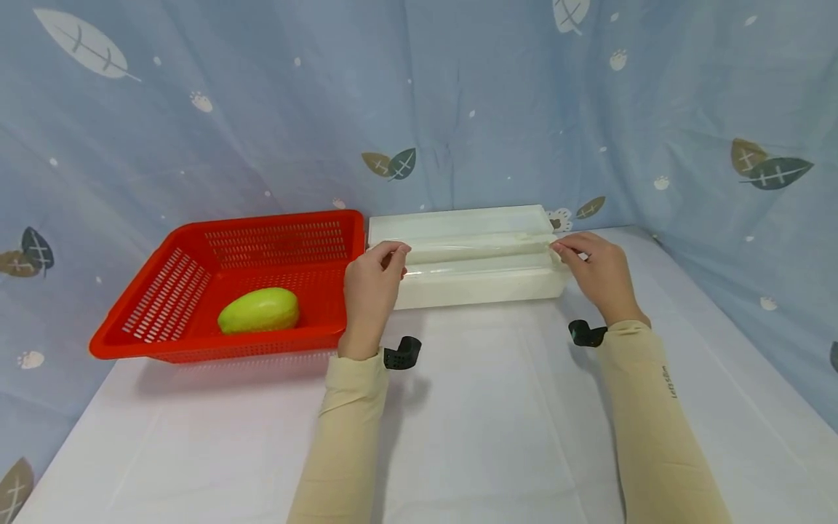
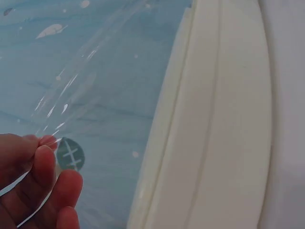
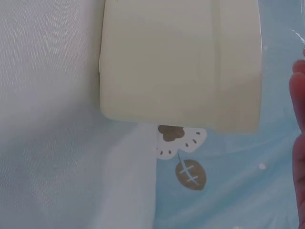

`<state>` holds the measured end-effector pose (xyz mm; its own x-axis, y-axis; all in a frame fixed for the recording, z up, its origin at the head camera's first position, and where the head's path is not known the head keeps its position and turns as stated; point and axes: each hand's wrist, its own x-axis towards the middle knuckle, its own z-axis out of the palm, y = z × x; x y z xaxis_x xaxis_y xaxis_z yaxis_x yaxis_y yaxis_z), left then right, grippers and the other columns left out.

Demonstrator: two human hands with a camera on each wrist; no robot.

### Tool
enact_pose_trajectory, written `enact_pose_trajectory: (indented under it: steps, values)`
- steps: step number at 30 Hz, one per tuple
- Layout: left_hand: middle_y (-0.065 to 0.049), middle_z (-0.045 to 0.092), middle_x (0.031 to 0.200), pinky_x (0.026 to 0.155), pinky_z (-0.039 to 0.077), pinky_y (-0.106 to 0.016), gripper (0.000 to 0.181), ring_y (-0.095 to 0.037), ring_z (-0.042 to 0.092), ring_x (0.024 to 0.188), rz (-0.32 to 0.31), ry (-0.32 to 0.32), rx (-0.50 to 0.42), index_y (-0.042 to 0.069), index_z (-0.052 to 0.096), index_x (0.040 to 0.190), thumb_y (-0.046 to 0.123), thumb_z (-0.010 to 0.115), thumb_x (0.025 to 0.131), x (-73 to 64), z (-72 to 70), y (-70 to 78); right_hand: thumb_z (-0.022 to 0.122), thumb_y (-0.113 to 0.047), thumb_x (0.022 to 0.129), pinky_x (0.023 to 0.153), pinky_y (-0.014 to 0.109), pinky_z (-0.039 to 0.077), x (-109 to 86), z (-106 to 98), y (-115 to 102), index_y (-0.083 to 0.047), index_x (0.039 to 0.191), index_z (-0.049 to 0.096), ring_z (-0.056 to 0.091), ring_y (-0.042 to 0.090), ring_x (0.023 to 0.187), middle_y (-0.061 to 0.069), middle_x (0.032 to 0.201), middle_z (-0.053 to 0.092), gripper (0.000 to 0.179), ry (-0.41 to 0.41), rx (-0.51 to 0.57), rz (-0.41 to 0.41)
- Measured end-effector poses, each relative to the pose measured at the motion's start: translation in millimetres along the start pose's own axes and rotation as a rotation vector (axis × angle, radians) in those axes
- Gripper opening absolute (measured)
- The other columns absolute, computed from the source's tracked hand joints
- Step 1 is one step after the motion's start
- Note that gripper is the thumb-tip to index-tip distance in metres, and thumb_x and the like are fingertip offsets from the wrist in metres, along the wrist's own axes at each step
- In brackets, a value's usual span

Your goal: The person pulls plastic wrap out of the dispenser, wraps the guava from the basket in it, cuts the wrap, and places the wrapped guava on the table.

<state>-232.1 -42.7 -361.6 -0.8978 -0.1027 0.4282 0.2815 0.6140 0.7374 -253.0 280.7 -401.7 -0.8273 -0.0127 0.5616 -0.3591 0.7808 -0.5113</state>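
Note:
A white cling film dispenser box stands at the back of the table with its lid raised behind it. My left hand is at the box's left end and pinches the edge of clear cling film between thumb and fingers. At the right end, my right hand pinches the film's other corner. The film stretches between both hands, lifted above the box. In the right wrist view only some fingertips show at the edge, beside the end of the box.
Left of the box sits a red plastic basket with slotted sides. It contains a yellow-green, mango-like fruit. A white cloth covers the table, and a blue leaf-patterned curtain hangs right behind.

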Motion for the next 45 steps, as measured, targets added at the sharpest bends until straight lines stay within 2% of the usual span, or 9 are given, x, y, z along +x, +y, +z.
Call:
enact_pose_trajectory:
  steps: [6, 10, 15, 17, 21, 24, 32, 36, 45]
  values:
    - [0.004, 0.058, 0.063, 0.05, 0.04, -0.028, 0.019, -0.01, 0.051, 0.057, -0.004, -0.018, 0.014, 0.016, 0.07, 0.092, 0.03, 0.058, 0.086, 1.8, -6.9, 1.2, 0.062, -0.023, 0.084, 0.066, 0.031, 0.041, 2.3, 2, -3, -0.001, 0.094, 0.069, 0.054, 0.024, 0.093, 0.008, 0.101, 0.06, 0.024, 0.055, 0.01, -0.006]
    - [0.004, 0.058, 0.064, 0.053, 0.042, -0.027, 0.018, -0.011, 0.051, 0.06, 0.01, -0.025, 0.027, 0.016, 0.07, 0.09, 0.031, 0.06, 0.085, 4.3, -10.2, 2.4, 0.06, -0.026, 0.085, 0.061, 0.025, 0.038, 3.4, 2, -6, -0.005, 0.095, 0.068, 0.055, 0.019, 0.082, 0.006, 0.098, 0.061, 0.025, 0.072, 0.037, 0.026]
    - [0.005, 0.06, 0.068, 0.054, 0.043, -0.026, 0.017, -0.01, 0.052, 0.063, 0.01, -0.03, 0.028, 0.017, 0.071, 0.089, 0.03, 0.062, 0.084, 5.6, -14.2, 1.8, 0.055, -0.036, 0.087, 0.051, 0.022, 0.039, 2.6, 1, -10, -0.013, 0.102, 0.067, 0.052, 0.012, 0.066, 0.003, 0.082, 0.064, 0.03, 0.016, 0.062, 0.15]
    - [0.005, 0.061, 0.069, 0.055, 0.043, -0.025, 0.017, -0.01, 0.052, 0.064, 0.01, -0.022, 0.02, 0.017, 0.071, 0.09, 0.03, 0.062, 0.084, 6.2, -15.2, 1.8, 0.055, -0.037, 0.086, 0.049, 0.021, 0.04, 3.0, 1, -12, -0.014, 0.102, 0.067, 0.052, 0.011, 0.064, 0.002, 0.078, 0.064, 0.03, 0.032, 0.075, 0.166]
    - [0.004, 0.06, 0.072, 0.057, 0.043, -0.025, 0.017, -0.011, 0.052, 0.067, 0.021, 0.013, 0.01, 0.017, 0.071, 0.09, 0.03, 0.062, 0.083, 7.8, -16.7, 3.2, 0.057, -0.033, 0.086, 0.051, 0.017, 0.041, 5.2, 0, -16, -0.012, 0.098, 0.068, 0.053, 0.01, 0.067, -0.001, 0.08, 0.061, 0.026, 0.11, 0.113, 0.138]
    - [0.002, 0.057, 0.077, 0.06, 0.042, -0.025, 0.018, -0.012, 0.052, 0.071, 0.039, 0.042, 0.01, 0.015, 0.071, 0.089, 0.03, 0.063, 0.083, 7.6, -17.5, 4.0, 0.058, -0.033, 0.085, 0.052, 0.017, 0.042, 5.5, -1, -18, -0.013, 0.097, 0.068, 0.054, 0.011, 0.069, -0.002, 0.083, 0.059, 0.026, 0.12, 0.162, 0.159]
    - [0.002, 0.059, 0.092, 0.064, 0.043, -0.026, 0.02, -0.012, 0.053, 0.08, 0.114, 0.091, -0.027, 0.014, 0.071, 0.09, 0.03, 0.062, 0.083, 7.2, -19.6, 6.7, 0.057, -0.033, 0.086, 0.055, 0.024, 0.042, 5.0, -7, -19, -0.013, 0.101, 0.066, 0.056, 0.02, 0.069, 0.006, 0.09, 0.063, 0.027, 0.031, 0.406, 0.292]
    - [0.003, 0.063, 0.087, 0.06, 0.043, -0.025, 0.018, -0.011, 0.054, 0.077, 0.113, 0.097, -0.046, 0.014, 0.07, 0.092, 0.028, 0.061, 0.084, 5.7, -19.6, 7.7, 0.056, -0.028, 0.088, 0.056, 0.026, 0.044, 4.4, -9, -22, -0.007, 0.102, 0.064, 0.059, 0.022, 0.075, 0.007, 0.096, 0.063, 0.027, -0.024, 0.49, 0.271]
    - [0.003, 0.062, 0.081, 0.06, 0.043, -0.025, 0.018, -0.009, 0.053, 0.074, 0.144, 0.11, -0.065, 0.014, 0.07, 0.091, 0.028, 0.06, 0.085, 5.3, -19.0, 8.6, 0.058, -0.029, 0.086, 0.057, 0.028, 0.046, 4.2, -13, -20, -0.005, 0.104, 0.06, 0.058, 0.026, 0.081, 0.009, 0.096, 0.063, 0.031, -0.177, 0.56, 0.246]
